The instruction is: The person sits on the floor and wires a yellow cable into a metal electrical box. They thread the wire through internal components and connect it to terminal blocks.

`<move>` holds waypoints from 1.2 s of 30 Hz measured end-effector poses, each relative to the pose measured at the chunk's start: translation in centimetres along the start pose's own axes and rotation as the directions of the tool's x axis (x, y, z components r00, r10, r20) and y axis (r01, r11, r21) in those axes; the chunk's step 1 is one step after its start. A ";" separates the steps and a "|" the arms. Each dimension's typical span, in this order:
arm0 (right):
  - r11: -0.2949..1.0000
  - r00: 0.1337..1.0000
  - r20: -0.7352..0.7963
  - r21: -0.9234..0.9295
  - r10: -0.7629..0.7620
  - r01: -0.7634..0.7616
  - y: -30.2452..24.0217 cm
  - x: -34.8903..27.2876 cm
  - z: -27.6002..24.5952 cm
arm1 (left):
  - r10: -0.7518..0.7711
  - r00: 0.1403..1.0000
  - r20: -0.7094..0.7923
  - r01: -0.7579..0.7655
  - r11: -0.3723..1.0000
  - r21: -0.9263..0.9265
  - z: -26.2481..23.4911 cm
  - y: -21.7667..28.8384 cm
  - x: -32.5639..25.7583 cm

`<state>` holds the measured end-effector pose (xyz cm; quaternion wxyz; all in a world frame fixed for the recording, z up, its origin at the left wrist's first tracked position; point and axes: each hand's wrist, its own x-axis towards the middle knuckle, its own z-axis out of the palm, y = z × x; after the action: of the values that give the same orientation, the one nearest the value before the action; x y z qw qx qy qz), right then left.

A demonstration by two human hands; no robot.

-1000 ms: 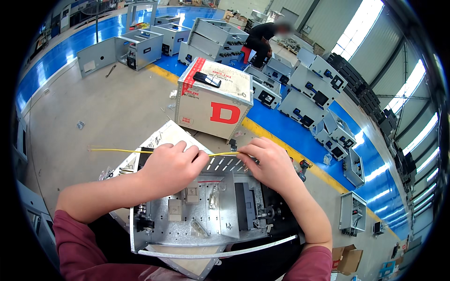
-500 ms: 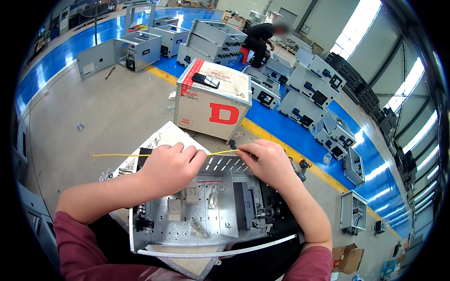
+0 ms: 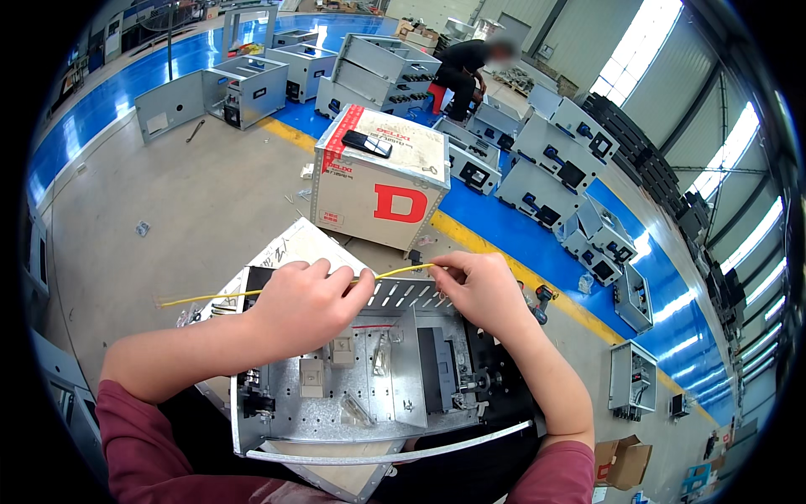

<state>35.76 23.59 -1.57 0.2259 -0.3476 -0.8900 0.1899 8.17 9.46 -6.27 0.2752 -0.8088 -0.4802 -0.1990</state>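
A thin yellow wire (image 3: pixel 403 270) runs between my two hands above an open metal enclosure (image 3: pixel 294 427). My left hand (image 3: pixel 312 296) is closed round the wire, and a long free end sticks out to the left. My right hand (image 3: pixel 474 284) pinches the other end between thumb and fingertips. Below the hands, the perforated floor of the enclosure carries two beige blocks, one of them a square block (image 3: pixel 312 377). Small clear bags of parts (image 3: pixel 356 410) lie near them. A black device (image 3: pixel 437 370) is mounted on the right side.
Ahead stands a large wooden crate (image 3: pixel 361 197) with a phone (image 3: pixel 367 144) on top. A cordless drill (image 3: pixel 543 304) is at the right. Grey cabinets (image 3: pixel 537 189) stand on the blue floor, where another person (image 3: pixel 458 71) sits. An open cardboard box (image 3: pixel 623 464) lies lower right.
The wire's free left end has dipped slightly, and the stretch between my hands now bows upward. My right hand has shifted a little to the right, still pinching it.
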 end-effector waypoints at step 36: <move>0.955 0.992 -0.119 0.297 0.030 0.007 2.3 1.5 1.0 | -0.304 0.595 0.744 0.798 0.332 -0.503 -3.5 2.4 10.8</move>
<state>35.43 26.05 -3.10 0.3285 -0.3258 -0.8338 0.3012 15.02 13.51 2.11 -0.3569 -0.6293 -0.6438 -0.2493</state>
